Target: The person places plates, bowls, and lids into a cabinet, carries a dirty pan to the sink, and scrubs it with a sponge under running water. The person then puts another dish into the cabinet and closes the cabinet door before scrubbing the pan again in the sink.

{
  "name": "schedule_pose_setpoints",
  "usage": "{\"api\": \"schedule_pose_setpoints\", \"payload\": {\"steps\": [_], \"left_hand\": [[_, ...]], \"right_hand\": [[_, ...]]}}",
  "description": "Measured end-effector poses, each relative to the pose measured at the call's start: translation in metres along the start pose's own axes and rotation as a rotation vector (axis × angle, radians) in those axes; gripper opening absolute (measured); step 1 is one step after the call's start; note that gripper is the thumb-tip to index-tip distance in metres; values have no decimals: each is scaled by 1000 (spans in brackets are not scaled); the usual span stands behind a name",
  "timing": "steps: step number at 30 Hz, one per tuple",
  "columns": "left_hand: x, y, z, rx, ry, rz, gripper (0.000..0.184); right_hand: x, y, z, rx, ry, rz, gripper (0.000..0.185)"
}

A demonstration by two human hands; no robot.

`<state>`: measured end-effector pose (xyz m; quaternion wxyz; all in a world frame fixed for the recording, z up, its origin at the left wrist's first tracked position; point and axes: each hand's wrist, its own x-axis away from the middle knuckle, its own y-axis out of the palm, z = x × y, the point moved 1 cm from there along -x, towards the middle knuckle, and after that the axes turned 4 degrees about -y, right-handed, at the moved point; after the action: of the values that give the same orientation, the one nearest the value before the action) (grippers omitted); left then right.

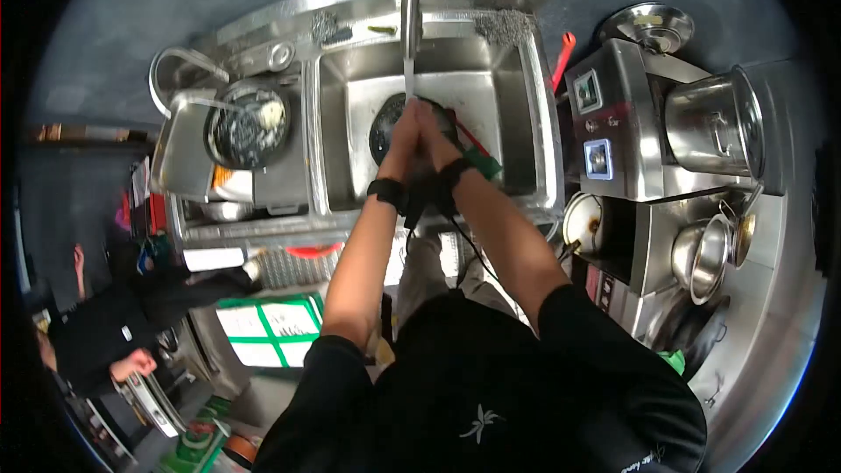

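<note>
My left hand and my right hand are pressed palm to palm, fingers stretched forward, under a thin stream of water from the tap. No object shows between them. Both are over a black pan lying in the sink basin; my hands and wrists hide part of it. A red stick-like handle and a green cloth-like piece lie to the right of the pan. Dark bands circle both wrists.
Left of the basin stands a wet black pan with a pale lump in it. Scouring pads rest on the back ledge. A steel machine and a large pot stand at right. Another person's hand shows at lower left.
</note>
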<state>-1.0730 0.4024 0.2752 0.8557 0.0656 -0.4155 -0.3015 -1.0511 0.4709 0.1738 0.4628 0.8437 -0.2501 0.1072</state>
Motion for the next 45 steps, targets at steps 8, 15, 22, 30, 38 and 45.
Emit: {"api": "schedule_pose_setpoints", "payload": {"steps": [8, 15, 22, 30, 38, 45], "left_hand": [[-43, -24, -44, 14, -152, -118, 47], [-67, -115, -52, -961, -38, 265, 42], [-72, -163, -73, -893, -240, 496, 49], [-1, -122, -49, -481, -378, 279, 32], [-17, 5, -32, -17, -288, -30, 77], [-29, -63, -53, 45, -223, 268, 18]], "right_hand": [[-27, -58, 45, 580, -160, 493, 46], [42, -177, -8, 1644, 513, 284, 70], [40, -192, 53, 2315, 527, 189, 78], [34, -166, 3, 1681, 288, 97, 55], [57, -28, -65, 1079, -204, 11, 50], [47, -36, -30, 852, 112, 113, 31]]}}
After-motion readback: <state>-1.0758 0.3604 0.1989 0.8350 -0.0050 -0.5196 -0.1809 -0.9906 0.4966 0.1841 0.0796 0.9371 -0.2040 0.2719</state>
